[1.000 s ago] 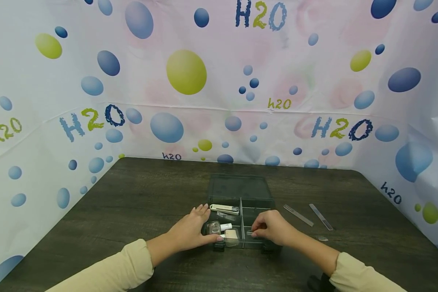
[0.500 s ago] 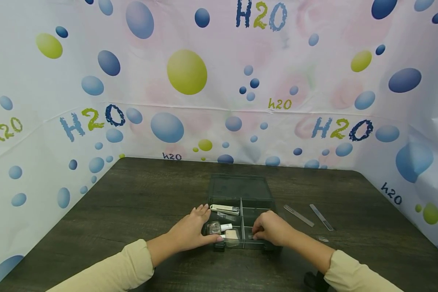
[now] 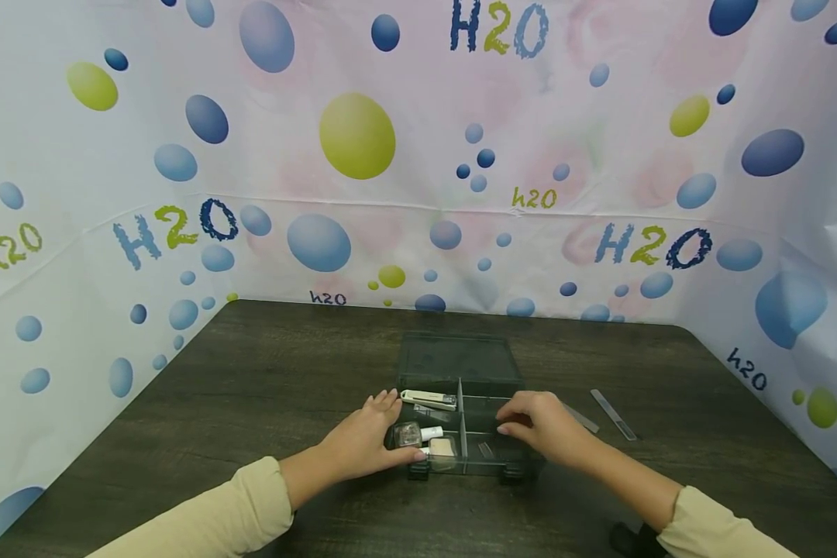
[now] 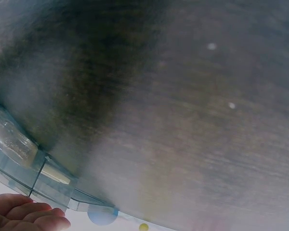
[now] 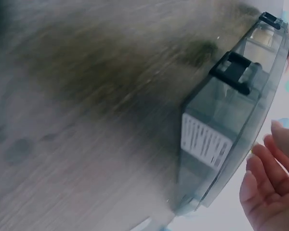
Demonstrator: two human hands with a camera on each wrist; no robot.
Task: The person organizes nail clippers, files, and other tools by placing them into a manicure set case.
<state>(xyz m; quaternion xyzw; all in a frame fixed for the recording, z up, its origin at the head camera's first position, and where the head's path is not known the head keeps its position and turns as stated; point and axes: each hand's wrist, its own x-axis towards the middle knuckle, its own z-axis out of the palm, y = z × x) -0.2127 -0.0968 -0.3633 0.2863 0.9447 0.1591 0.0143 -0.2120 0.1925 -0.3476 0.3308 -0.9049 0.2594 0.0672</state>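
Note:
A transparent dark plastic divided box [image 3: 484, 467] stands on the table with its lid [image 3: 460, 358] laid back. Its left side holds a cream nail clipper [image 3: 428, 400], a nail polish bottle [image 3: 408, 435] with dark contents and a pale nail polish bottle [image 3: 442, 449]. My left hand [image 3: 363, 440] rests along the box's left side, fingers extended, thumb at the front edge. Above the right compartments hovers my right hand [image 3: 547, 426], fingers loosely bent; nothing shows between them in the right wrist view. Small clear slivers [image 3: 486, 449] lie in the front right compartment.
Right of the box lies a clear flat strip [image 3: 614, 415]. Another strip [image 3: 583, 418] is partly hidden behind my right hand. Black latches [image 5: 233, 72] and a white barcode label [image 5: 204, 140] show on the box's front. A bubble-printed sheet [image 3: 418, 155] hangs behind the table.
My right hand has lifted out of the front right compartment and shifted back and to the right, leaving the slivers visible there. The left hand stays put.

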